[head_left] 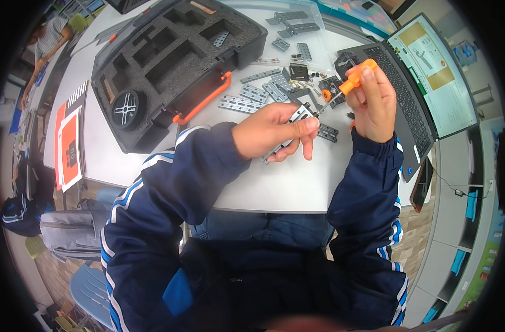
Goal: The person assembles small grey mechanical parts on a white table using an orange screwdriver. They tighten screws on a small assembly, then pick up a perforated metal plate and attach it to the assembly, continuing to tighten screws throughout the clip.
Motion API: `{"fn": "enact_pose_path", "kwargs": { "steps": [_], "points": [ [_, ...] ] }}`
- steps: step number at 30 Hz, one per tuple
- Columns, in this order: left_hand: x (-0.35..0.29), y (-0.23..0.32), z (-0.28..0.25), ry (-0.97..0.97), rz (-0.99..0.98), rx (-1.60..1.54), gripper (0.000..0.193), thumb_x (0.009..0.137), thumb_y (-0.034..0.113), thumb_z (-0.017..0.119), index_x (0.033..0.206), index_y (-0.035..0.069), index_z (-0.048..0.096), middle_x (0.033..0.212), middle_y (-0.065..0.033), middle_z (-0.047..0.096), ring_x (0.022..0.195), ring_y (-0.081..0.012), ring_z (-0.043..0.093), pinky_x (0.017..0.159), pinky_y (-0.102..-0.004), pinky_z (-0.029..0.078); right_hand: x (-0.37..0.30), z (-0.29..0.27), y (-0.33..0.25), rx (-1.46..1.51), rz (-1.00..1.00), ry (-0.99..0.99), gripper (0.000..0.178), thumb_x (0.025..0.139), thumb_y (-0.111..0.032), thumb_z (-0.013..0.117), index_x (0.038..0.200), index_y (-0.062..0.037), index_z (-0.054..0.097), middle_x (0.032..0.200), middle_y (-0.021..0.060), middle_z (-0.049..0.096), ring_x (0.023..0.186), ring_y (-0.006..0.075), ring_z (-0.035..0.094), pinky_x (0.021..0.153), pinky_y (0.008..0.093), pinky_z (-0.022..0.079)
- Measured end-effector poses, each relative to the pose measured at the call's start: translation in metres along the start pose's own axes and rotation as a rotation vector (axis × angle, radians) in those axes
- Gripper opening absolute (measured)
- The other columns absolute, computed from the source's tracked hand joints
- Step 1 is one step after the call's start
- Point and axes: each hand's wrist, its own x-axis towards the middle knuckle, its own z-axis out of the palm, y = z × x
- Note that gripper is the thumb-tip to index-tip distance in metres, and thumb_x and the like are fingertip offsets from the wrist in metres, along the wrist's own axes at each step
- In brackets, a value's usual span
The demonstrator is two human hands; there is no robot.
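Observation:
My left hand (274,131) is closed around a grey perforated metal beam (300,114), thumb on top, with part of the beam hidden under the fingers. In my right hand (372,105) is a screwdriver with an orange handle (357,76). Its thin shaft (331,103) slants down to the left, and the tip meets the end of the beam beside my left thumb. Whether a screw sits under the tip is too small to tell. Just beyond both hands lie several perforated metal plates (254,93) and a black part with an orange wheel (327,92).
A black case (177,119) with foam cutouts and an orange handle (208,99) stands open at the left, a black wheel (128,109) on its corner. An open laptop (399,83) stands at the right. A clear plastic tray (316,50) with metal brackets lies at the back.

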Motion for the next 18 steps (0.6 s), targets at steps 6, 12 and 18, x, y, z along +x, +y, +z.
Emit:
{"fn": "enact_pose_path", "kwargs": {
  "steps": [6,12,18],
  "points": [
    [0.002,-0.007,0.005,0.222,0.029,0.312,0.033,0.097,0.032,0.055,0.092,-0.001,0.06,0.073,-0.0084,0.066,0.045,-0.011,0.05,0.043,-0.0243,0.04,0.002,0.005,0.008,-0.053,0.041,0.171,0.018,0.092,-0.019,0.062,0.081,-0.0051,0.057,0.06,-0.0077,0.042,0.049,0.0002,0.03,0.046,0.0203,0.02],
    [0.01,-0.023,0.001,0.488,0.351,0.995,0.036,0.093,0.03,0.061,0.077,-0.002,0.065,0.06,-0.0111,0.063,0.053,-0.0239,0.06,0.054,-0.0329,0.046,0.002,0.005,0.013,-0.162,0.045,0.232,0.02,0.09,-0.018,0.065,0.076,-0.0066,0.056,0.059,-0.0091,0.041,0.048,-0.0001,0.029,0.045,0.0202,0.019],
    [0.001,-0.005,0.002,0.281,0.087,0.496,0.038,0.097,0.034,0.052,0.08,0.002,0.063,0.064,-0.0103,0.064,0.046,-0.0132,0.053,0.044,-0.0272,0.042,0.006,0.005,0.005,-0.188,0.107,0.174,0.024,0.095,-0.028,0.059,0.094,-0.0036,0.062,0.065,-0.0056,0.046,0.052,0.0011,0.033,0.048,0.0199,0.023]
  ]
}}
